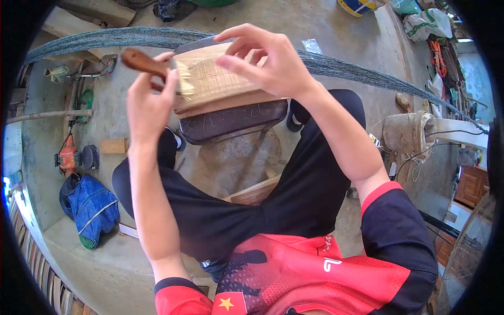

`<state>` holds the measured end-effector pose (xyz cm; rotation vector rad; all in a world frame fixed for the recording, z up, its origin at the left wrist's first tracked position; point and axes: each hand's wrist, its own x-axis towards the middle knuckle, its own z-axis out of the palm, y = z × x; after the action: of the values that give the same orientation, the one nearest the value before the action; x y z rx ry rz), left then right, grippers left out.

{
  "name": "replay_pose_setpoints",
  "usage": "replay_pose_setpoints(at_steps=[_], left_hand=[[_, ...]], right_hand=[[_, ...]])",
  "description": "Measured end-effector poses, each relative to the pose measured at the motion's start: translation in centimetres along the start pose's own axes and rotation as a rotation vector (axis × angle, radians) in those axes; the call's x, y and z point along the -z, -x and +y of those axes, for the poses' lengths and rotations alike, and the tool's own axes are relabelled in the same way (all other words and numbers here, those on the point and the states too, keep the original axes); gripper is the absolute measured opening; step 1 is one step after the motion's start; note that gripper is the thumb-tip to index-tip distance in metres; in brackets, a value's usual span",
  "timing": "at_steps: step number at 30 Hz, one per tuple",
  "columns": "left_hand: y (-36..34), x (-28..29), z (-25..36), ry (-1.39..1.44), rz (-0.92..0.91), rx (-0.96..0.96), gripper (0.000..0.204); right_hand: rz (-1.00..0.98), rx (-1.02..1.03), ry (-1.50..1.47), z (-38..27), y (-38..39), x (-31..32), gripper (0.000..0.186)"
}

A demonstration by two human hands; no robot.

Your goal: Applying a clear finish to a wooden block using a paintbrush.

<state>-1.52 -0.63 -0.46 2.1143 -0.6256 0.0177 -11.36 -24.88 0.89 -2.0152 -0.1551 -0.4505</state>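
My left hand [148, 100] pinches a brown wooden-handled, pale-bristled brush [143, 62].
Brush position: nine o'clock edge of a pale rectangular wooden block [210, 76]; my right hand [274, 59], fingers spread, two o'clock.

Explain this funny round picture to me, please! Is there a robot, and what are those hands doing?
There is no robot here, just a person using two bare hands. The picture comes from a camera worn on the person's head, looking down. Its very wide lens makes straight things look bent.

The left hand holds a brush with a brown wooden handle and pale bristles. The right hand looks empty, its fingers spread above a pale wooden piece. That piece rests on a dark stool-like support between the person's knees.
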Motion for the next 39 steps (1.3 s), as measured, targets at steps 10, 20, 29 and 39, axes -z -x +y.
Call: replay_pose_setpoints(at_steps=[10,20,29,39], left_hand=[[1.7,1.9,-0.6,0.051,-0.209,-0.191,0.022],[0.0,2.2,-3.0,-0.008,-0.095,-0.063,0.023],[2.2,0.8,1.2,-0.107,-0.39,-0.287,0.025],[-1.1,-1.0,-1.0,-0.062,-0.013,-0.186,0.025]], right_hand=[[-0.036,-0.042,0.19,1.4,1.4,1.8,0.032],[-0.136,-0.071,0.239,0.9,1.4,1.0,0.023],[-0.102,-0.068,0.205,0.8,1.4,1.1,0.026],[-0.125,-0.112,0.243,0.9,1.2,1.4,0.026]])
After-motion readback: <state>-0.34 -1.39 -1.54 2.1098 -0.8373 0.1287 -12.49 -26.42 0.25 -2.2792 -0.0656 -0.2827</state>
